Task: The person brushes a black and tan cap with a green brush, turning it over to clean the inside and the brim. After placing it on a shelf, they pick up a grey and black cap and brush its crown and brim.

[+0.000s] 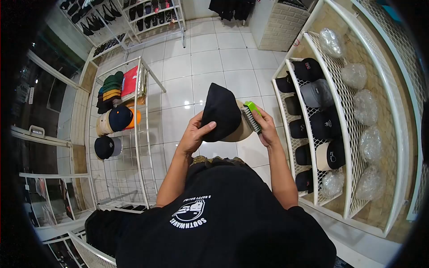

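A cap [220, 114] with a black crown and a beige brim is held up in front of my body. My left hand [195, 132] grips the crown at its left side, thumb pressed on the black cloth and the other fingers behind it. In my right hand [267, 127] is a brush [251, 115] with a bright green back and pale bristles. Its bristles face left, right at the edge of the beige brim [241, 128]. My right fingers wrap round the green back.
On the right, a white mesh shelf [313, 187] bears several caps [325, 125] and plastic-wrapped bundles [365, 107]. To the left, a white rack [140, 165] carries stacked caps [119, 117] and a red packet [129, 81]. A shoe rack [156, 26] stands at the back on white floor tiles [206, 60].
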`<state>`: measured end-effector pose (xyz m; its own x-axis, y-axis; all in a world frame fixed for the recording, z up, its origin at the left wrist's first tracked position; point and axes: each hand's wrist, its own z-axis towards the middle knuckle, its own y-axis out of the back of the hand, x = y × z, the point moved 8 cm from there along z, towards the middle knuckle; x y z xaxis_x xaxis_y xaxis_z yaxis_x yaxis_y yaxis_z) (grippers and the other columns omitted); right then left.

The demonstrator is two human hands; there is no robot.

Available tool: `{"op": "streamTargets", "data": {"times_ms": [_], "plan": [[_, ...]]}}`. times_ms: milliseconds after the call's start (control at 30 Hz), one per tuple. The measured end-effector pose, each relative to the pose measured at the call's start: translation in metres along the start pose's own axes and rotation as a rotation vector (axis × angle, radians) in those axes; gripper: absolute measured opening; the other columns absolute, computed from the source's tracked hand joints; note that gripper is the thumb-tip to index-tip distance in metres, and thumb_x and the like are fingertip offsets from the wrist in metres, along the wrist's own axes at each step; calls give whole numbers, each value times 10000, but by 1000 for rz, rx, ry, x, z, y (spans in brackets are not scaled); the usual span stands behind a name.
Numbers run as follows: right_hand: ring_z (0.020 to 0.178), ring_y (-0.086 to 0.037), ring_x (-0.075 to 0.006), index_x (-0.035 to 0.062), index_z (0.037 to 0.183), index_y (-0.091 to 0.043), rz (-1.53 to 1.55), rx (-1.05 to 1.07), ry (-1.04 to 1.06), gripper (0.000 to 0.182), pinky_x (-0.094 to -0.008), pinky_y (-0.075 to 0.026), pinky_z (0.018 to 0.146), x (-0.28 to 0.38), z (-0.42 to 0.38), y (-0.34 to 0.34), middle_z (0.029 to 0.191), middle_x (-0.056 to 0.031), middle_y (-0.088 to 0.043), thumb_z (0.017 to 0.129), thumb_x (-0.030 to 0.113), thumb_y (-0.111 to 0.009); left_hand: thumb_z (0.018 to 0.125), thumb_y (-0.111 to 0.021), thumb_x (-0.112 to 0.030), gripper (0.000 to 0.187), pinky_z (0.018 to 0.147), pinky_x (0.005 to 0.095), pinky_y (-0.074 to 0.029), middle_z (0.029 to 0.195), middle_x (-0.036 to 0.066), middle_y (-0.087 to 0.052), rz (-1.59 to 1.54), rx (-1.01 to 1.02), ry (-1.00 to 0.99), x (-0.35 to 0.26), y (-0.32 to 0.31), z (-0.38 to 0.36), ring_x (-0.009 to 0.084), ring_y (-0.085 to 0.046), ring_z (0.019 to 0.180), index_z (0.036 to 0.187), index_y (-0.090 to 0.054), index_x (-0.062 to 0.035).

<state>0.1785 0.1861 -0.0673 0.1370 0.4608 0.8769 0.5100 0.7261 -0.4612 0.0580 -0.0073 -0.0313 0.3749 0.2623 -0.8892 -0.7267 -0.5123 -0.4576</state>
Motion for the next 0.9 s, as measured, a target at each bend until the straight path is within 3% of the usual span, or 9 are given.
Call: {"op": "streamTargets", "data": {"times_ms": [167,233,333,433,500,633,700,733,900], "plan": [[1104,-625,-192,16,1384,-581,-294,-32,237,479,-296,-469,976,26,-9,-2,1214,-114,-680,941,149,-705,886,-747,-126,532,993,345,-503,1222,126,-661,77,-26,67,-12,-7,5,197,-643,1109,1350,-536,27],[1031,-622,-251,96,1368,-623,-977,-111,487,520,-361,-476,934,46,-17,-14,1120,-114,-681,878,192,-768,850,-791,-117,559,933,336,-535,1185,133,-666,230,-74,89,-7,-7,7,202,-662,1052,1320,-536,47],[986,-595,-291,157,1333,-662,-1162,-224,734,543,-412,-466,902,83,-45,-56,1053,-120,-649,817,233,-810,845,-802,-115,475,861,313,-555,1099,89,-686,229,-31,96,0,-19,8,164,-670,974,1244,-585,23],[980,-592,-306,147,1310,-672,-1090,105,878,555,-424,-476,870,89,-51,-108,1044,-131,-628,785,250,-819,882,-781,-144,381,797,290,-542,1009,38,-692,348,151,50,6,-33,8,102,-636,900,1190,-611,3],[977,-591,-321,153,1319,-665,-1104,71,837,567,-417,-486,851,84,-29,-103,1044,-141,-620,780,246,-816,887,-769,-128,364,796,285,-540,1003,35,-689,313,166,145,12,-39,4,101,-638,898,1187,-611,6],[973,-599,-314,156,1325,-661,-1036,-111,691,577,-397,-497,853,92,1,-75,1035,-138,-621,780,245,-826,881,-755,-82,309,775,275,-534,985,30,-671,231,102,88,-2,-45,1,103,-633,863,1147,-622,0],[972,-606,-313,158,1320,-667,-877,130,705,593,-382,-500,871,91,-21,-102,1038,-132,-630,759,242,-841,879,-757,-84,362,819,280,-545,1031,53,-684,198,47,125,3,-32,1,117,-649,901,1193,-607,18],[971,-610,-318,166,1323,-668,-1035,234,817,615,-381,-501,888,87,-32,-121,1043,-131,-635,742,247,-851,879,-757,-84,362,819,280,-545,1031,53,-684,196,35,128,3,-28,-1,117,-649,901,1193,-607,18],[972,-601,-316,149,1310,-672,-1061,-6,638,556,-403,-497,886,74,8,-81,1024,-134,-629,782,230,-825,871,-756,-79,381,815,277,-544,1034,52,-684,136,50,175,7,-31,-5,114,-648,904,1211,-609,12]]}}
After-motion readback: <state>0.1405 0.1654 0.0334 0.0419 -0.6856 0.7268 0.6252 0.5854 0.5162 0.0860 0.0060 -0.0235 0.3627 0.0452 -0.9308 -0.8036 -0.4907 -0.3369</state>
